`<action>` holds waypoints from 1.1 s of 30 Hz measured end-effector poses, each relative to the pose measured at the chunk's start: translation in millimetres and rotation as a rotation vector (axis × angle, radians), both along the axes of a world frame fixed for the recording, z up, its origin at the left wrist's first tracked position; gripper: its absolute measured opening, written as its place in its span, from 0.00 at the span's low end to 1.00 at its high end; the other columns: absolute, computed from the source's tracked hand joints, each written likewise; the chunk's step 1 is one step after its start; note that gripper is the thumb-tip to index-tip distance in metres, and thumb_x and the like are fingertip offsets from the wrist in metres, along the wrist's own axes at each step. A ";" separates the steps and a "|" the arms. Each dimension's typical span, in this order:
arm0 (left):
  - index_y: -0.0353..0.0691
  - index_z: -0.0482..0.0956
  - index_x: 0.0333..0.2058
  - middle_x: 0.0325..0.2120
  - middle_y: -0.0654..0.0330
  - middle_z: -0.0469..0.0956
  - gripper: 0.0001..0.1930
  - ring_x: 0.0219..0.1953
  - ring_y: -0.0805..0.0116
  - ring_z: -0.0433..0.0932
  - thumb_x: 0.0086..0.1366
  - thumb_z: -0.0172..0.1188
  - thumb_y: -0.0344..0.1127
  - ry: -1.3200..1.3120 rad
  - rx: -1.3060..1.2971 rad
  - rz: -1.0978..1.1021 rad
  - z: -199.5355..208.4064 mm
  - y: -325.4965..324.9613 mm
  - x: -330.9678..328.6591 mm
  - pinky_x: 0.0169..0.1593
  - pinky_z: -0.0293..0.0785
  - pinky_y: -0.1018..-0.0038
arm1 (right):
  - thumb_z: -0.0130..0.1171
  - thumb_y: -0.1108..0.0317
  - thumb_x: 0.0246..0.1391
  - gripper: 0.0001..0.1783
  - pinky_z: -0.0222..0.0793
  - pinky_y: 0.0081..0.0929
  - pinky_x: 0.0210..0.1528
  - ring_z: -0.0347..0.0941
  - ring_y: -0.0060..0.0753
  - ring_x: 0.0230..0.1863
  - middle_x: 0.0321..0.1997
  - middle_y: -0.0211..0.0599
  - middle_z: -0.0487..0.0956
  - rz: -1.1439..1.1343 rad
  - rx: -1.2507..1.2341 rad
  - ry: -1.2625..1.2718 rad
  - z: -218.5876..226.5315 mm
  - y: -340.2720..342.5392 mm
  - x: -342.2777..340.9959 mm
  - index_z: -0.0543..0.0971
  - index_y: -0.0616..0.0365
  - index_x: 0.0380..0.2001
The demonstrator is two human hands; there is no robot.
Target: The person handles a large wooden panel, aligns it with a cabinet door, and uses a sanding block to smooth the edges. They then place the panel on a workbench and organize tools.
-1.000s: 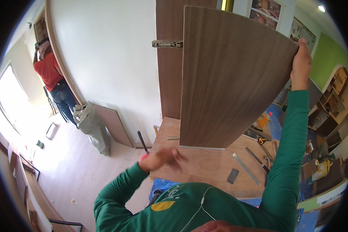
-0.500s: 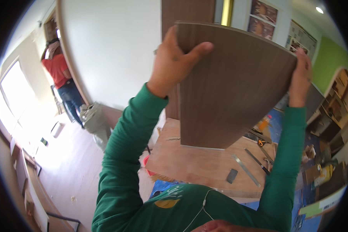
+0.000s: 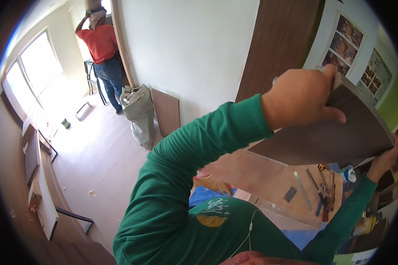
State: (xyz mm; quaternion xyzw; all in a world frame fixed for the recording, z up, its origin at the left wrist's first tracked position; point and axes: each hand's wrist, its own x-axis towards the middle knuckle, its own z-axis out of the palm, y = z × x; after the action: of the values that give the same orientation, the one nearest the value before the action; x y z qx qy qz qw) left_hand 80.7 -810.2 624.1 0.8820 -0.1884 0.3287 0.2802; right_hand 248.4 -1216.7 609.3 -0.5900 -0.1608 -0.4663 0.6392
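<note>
A dark brown wood-grain panel (image 3: 314,141) is held up over a plywood work surface (image 3: 239,170), tilted, its upper edge leaning to the right. My left hand (image 3: 305,97) grips its upper left corner, with the thumb across the front face. At the far right end of the same edge, my right hand (image 3: 384,161) holds the panel; part of that hand is lost in the dark rim of the picture. Below the panel, a steel ruler (image 3: 303,191) and a small dark grey rectangular piece (image 3: 290,194) lie on the plywood.
Several hand tools (image 3: 326,196) lie at the plywood's right side, beside a white tub (image 3: 349,173). Broom bristles (image 3: 213,182) show near its left edge. Further left stand a grey sack (image 3: 137,115) and a leaning brown board (image 3: 166,112). A person in red (image 3: 102,44) is at a doorway.
The view has swung left, so the panel and both hands now appear further right. The panel has tipped from nearly upright to a slant, with both hands still on it.
</note>
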 end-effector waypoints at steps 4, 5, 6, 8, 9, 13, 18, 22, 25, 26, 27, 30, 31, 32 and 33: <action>0.31 0.76 0.46 0.24 0.45 0.81 0.38 0.30 0.42 0.83 0.52 0.75 0.62 -0.117 0.025 -0.101 -13.0 11.7 -18.6 0.37 0.79 0.55 | 0.40 0.52 0.73 0.27 0.72 0.39 0.62 0.77 0.44 0.58 0.58 0.49 0.79 0.022 0.123 0.117 -8.4 2.2 -55.0 0.79 0.62 0.56; 0.32 0.78 0.46 0.24 0.45 0.81 0.37 0.29 0.43 0.83 0.53 0.75 0.62 -0.158 0.033 -0.141 -12.8 11.0 -20.1 0.35 0.79 0.56 | 0.40 0.51 0.73 0.28 0.72 0.41 0.63 0.77 0.46 0.57 0.58 0.50 0.79 0.015 0.151 0.126 -12.2 -9.6 -59.0 0.78 0.62 0.57; 0.33 0.80 0.45 0.25 0.46 0.82 0.35 0.28 0.46 0.84 0.54 0.75 0.61 -0.017 0.111 -0.142 -7.9 14.8 -21.1 0.35 0.80 0.58 | 0.40 0.51 0.72 0.29 0.72 0.42 0.64 0.78 0.48 0.57 0.58 0.51 0.79 0.000 0.179 0.132 -14.9 -19.7 -66.1 0.77 0.63 0.58; 0.35 0.83 0.45 0.26 0.48 0.84 0.32 0.28 0.52 0.85 0.56 0.75 0.59 0.257 0.284 -0.235 10.3 25.6 -30.0 0.34 0.80 0.64 | 0.39 0.67 0.66 0.23 0.75 0.44 0.64 0.77 0.46 0.57 0.59 0.49 0.78 -0.287 -0.138 0.110 -26.9 11.2 -113.9 0.77 0.54 0.59; 0.37 0.84 0.46 0.28 0.50 0.85 0.29 0.28 0.58 0.86 0.57 0.76 0.55 0.197 0.231 -0.276 -3.1 24.7 -27.4 0.34 0.81 0.67 | 0.42 0.75 0.61 0.25 0.76 0.38 0.61 0.78 0.38 0.56 0.57 0.46 0.78 -0.759 -0.662 -0.086 -36.8 -6.5 -119.1 0.77 0.53 0.59; 0.32 0.84 0.47 0.37 0.59 0.87 0.19 0.39 0.73 0.84 0.60 0.77 0.32 0.131 -0.196 -0.535 -33.6 16.3 -53.7 0.43 0.81 0.74 | 0.50 0.68 0.62 0.17 0.71 0.35 0.56 0.77 0.39 0.47 0.48 0.41 0.81 -0.746 -0.542 -0.242 -51.4 34.7 -130.3 0.79 0.60 0.50; 0.30 0.82 0.47 0.37 0.54 0.87 0.21 0.39 0.70 0.84 0.57 0.79 0.32 0.102 -0.221 -0.380 -46.9 -5.9 -63.0 0.45 0.81 0.73 | 0.57 0.64 0.65 0.11 0.70 0.33 0.45 0.76 0.36 0.36 0.35 0.38 0.81 -0.540 -0.161 0.045 -83.8 -37.5 -173.0 0.80 0.62 0.40; 0.29 0.82 0.45 0.35 0.56 0.86 0.19 0.38 0.70 0.84 0.58 0.77 0.30 0.128 -0.224 -0.330 -53.2 -14.4 -81.5 0.45 0.80 0.75 | 0.54 0.61 0.69 0.14 0.64 0.24 0.27 0.68 0.20 0.23 0.25 0.31 0.77 -0.138 -0.060 0.238 -218.0 -118.0 -155.0 0.81 0.61 0.38; 0.28 0.82 0.44 0.33 0.57 0.85 0.18 0.37 0.71 0.83 0.57 0.77 0.28 0.188 -0.174 -0.265 -55.9 -18.9 -96.9 0.43 0.79 0.76 | 0.61 0.74 0.54 0.19 0.66 0.26 0.20 0.72 0.25 0.21 0.29 0.36 0.79 0.055 0.094 0.786 -365.6 -101.9 -129.3 0.80 0.61 0.50; 0.28 0.82 0.44 0.33 0.58 0.85 0.18 0.36 0.71 0.83 0.56 0.76 0.27 0.204 -0.160 -0.262 -52.0 -21.1 -99.6 0.43 0.78 0.76 | 0.61 0.73 0.53 0.16 0.68 0.31 0.20 0.74 0.29 0.21 0.32 0.42 0.80 0.100 -0.183 1.047 -437.9 -135.8 -109.3 0.81 0.59 0.47; 0.27 0.82 0.43 0.33 0.58 0.85 0.19 0.34 0.73 0.82 0.55 0.77 0.27 0.206 -0.102 -0.241 -50.1 -17.1 -105.1 0.40 0.77 0.78 | 0.63 0.67 0.54 0.15 0.75 0.38 0.31 0.80 0.37 0.30 0.39 0.48 0.82 0.143 -0.463 1.245 -480.3 -130.7 -85.5 0.82 0.57 0.45; 0.29 0.84 0.42 0.31 0.59 0.84 0.17 0.30 0.75 0.79 0.55 0.77 0.28 0.170 -0.102 -0.326 -48.3 -25.1 -109.1 0.34 0.73 0.78 | 0.67 0.48 0.54 0.27 0.73 0.47 0.58 0.77 0.57 0.55 0.51 0.58 0.81 -0.238 -0.721 0.874 -583.1 -115.7 -60.4 0.82 0.53 0.52; 0.30 0.85 0.40 0.31 0.59 0.84 0.15 0.30 0.74 0.79 0.55 0.76 0.28 0.158 -0.109 -0.379 -45.5 -29.8 -107.5 0.34 0.73 0.78 | 0.68 0.46 0.53 0.31 0.72 0.46 0.61 0.76 0.59 0.58 0.54 0.61 0.79 -0.286 -0.451 0.902 -604.9 -128.9 -46.5 0.81 0.50 0.57; 0.32 0.85 0.39 0.31 0.59 0.84 0.13 0.29 0.74 0.79 0.56 0.76 0.27 0.189 -0.092 -0.302 -51.0 -24.8 -118.3 0.33 0.73 0.77 | 0.69 0.44 0.52 0.36 0.70 0.47 0.64 0.72 0.61 0.63 0.61 0.64 0.74 -0.230 -0.544 1.005 -603.2 -67.7 -36.1 0.78 0.47 0.62; 0.33 0.86 0.37 0.31 0.58 0.84 0.11 0.29 0.73 0.79 0.56 0.76 0.26 0.190 -0.071 -0.275 -53.4 -20.4 -126.3 0.33 0.74 0.76 | 0.69 0.43 0.52 0.41 0.68 0.48 0.68 0.68 0.62 0.68 0.68 0.67 0.69 -0.214 -0.639 1.097 -589.1 -29.0 -38.6 0.74 0.43 0.67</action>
State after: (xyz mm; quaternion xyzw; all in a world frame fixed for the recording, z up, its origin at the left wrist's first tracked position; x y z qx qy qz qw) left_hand -45.5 -830.6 570.6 0.8645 -0.2682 0.2091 0.3701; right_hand 209.8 -1245.7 20.2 -0.9169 0.1183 -0.0870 0.3711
